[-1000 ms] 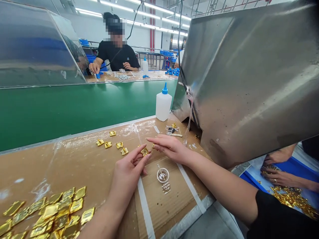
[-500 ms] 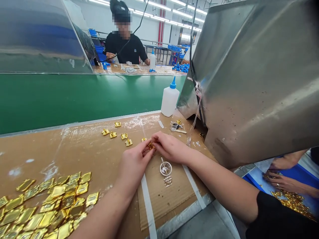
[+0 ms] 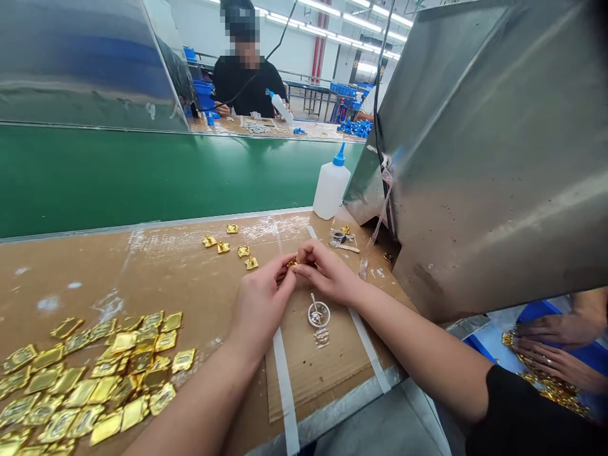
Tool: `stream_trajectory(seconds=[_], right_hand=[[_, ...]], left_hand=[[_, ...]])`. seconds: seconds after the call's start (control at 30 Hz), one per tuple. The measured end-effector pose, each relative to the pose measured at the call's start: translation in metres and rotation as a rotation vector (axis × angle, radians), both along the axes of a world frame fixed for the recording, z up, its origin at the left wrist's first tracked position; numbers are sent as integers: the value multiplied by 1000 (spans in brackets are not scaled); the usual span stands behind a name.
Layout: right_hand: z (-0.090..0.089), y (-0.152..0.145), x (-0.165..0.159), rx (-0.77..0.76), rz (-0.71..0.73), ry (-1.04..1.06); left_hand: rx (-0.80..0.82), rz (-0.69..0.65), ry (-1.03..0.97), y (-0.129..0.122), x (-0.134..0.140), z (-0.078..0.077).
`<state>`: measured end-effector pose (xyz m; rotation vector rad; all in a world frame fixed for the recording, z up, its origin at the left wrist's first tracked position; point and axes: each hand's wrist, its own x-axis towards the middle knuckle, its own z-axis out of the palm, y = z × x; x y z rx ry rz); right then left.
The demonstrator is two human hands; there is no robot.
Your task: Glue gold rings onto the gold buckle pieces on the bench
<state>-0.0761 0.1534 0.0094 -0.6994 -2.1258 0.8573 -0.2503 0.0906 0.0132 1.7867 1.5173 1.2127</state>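
My left hand (image 3: 266, 288) is closed on a small gold piece (image 3: 292, 261), mostly hidden by the fingers. Pressed against the same piece are the fingertips of my right hand (image 3: 327, 272), in a pinch. Just below the hands, a small round cup (image 3: 318, 314) with a thin stick (image 3: 313, 301) in it stands on a taped cardboard sheet (image 3: 308, 386). Several small gold parts (image 3: 223, 247) lie beyond my left hand. At the lower left is a spread pile of flat gold pieces (image 3: 109, 367).
A white bottle with a blue tip (image 3: 331, 190) stands at the table's back edge, before a green belt (image 3: 166, 180). A large metal hood (image 3: 494, 171) rises on the right. A co-worker's hands (image 3: 555, 348) are over gold parts at the lower right; another person (image 3: 244, 85) sits across.
The view has shifted slightly, and both my hands stay together on the gold piece. Across the belt, the person's bottle has gone from upright to tilted. The co-worker's hands at right have moved a little.
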Motion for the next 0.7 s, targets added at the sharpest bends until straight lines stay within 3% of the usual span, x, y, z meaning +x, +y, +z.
stream_trajectory(seconds=[0.13, 0.27, 0.5, 0.7], right_hand=[[-1, 2, 1, -6, -14, 154], [4, 3, 5, 23, 70, 181], [6, 2, 8, -101, 134, 207], [3, 3, 9, -124, 171, 235]], left_hand=[[98, -43, -24, -5, -1, 5], [106, -77, -45, -8, -3, 8], [-56, -41, -573, -5, -9, 13], [-82, 59, -792, -1, -20, 18]])
